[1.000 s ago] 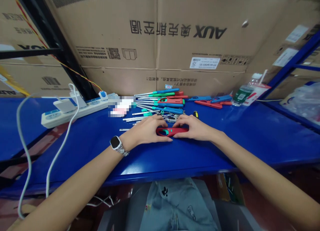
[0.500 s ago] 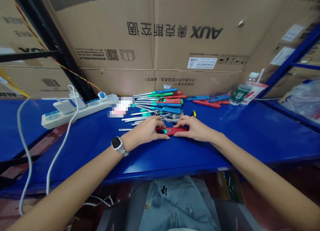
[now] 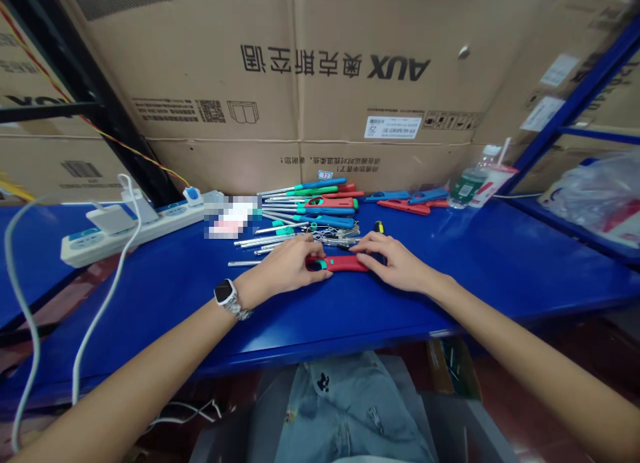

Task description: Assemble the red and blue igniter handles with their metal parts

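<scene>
Gripping the left end of a red lighter casing (image 3: 346,263), the left hand (image 3: 286,265) is leftmost; the casing spans the gap over the blue table (image 3: 330,316); the right hand (image 3: 395,263) meets its right end, grasp indeterminable.

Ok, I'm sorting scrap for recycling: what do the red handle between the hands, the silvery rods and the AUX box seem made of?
Red handle: probably moulded plastic, satin-looking, judging by its even, solid colour.
Silvery rods: likely metal, from their bright shine.
AUX box: cardboard, matt brown, with creases and printing.
</scene>
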`<state>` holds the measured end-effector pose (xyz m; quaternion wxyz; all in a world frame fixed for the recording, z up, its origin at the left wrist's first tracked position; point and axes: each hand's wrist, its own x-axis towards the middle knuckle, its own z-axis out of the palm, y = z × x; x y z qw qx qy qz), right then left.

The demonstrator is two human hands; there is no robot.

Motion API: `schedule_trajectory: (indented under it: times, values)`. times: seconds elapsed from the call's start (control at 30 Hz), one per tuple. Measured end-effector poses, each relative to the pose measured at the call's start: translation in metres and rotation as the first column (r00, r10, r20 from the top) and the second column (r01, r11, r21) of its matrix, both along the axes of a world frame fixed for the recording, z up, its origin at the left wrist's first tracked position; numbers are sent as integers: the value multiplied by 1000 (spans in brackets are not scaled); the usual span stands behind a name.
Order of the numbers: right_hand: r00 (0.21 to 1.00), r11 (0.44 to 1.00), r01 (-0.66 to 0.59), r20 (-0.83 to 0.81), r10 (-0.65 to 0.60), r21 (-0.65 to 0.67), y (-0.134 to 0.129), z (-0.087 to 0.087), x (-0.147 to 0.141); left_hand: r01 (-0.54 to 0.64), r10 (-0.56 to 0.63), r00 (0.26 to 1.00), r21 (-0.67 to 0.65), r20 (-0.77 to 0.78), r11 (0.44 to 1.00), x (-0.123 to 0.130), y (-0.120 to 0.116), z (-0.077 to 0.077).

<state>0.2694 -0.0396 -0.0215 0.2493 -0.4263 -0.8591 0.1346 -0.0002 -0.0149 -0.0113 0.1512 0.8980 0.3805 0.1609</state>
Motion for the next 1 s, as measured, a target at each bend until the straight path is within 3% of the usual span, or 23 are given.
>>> schedule_trajectory:
  times: [0.33, 0.53, 0.67, 0.83, 1.0]
  values:
    - [989, 995, 57, 131, -67, 76, -2, -5, 0, -12, 12, 1000, 6, 7, 1000, 0, -2, 1]
    - [962, 993, 14, 271, -46, 119, -8, 19, -20, -20, 18, 998, 39, 55, 999, -3, 0, -9]
    - [932, 996, -81, 356, 69, 19, 2, 31, -46, -16, 10, 995, 61, 98, 998, -3, -2, -12]
    - [900, 991, -39, 427, 89, -125, 15, 37, -63, -52, 47, 984, 25, 173, 998, -3, -7, -13]
    - [831, 999, -25, 556, 3, 32, 6, 28, -79, -28, 13, 990, 110, 140, 993, -6, -8, -11]
